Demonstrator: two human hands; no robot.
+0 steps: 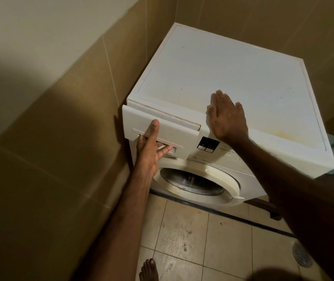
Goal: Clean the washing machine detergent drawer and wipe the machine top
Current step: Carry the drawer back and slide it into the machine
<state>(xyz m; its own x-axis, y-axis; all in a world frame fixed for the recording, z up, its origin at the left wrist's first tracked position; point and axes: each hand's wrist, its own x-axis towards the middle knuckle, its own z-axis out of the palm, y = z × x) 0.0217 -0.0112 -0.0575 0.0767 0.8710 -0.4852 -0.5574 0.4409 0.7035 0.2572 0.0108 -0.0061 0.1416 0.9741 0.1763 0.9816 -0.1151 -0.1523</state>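
One white detergent drawer (160, 128) slightly out, left hand (149, 151) fingers hooked in its handle, right hand (228, 116) flat on yellow-stained machine top (233, 76)

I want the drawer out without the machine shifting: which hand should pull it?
Left. The left hand already grips the white plastic detergent drawer, fingers in its recess; the right hand lies flat on the white machine top, likely bracing.

L hand (149, 148) palm up, fingers hooked, thumb extended, R hand (226, 116) flat, fingers straight
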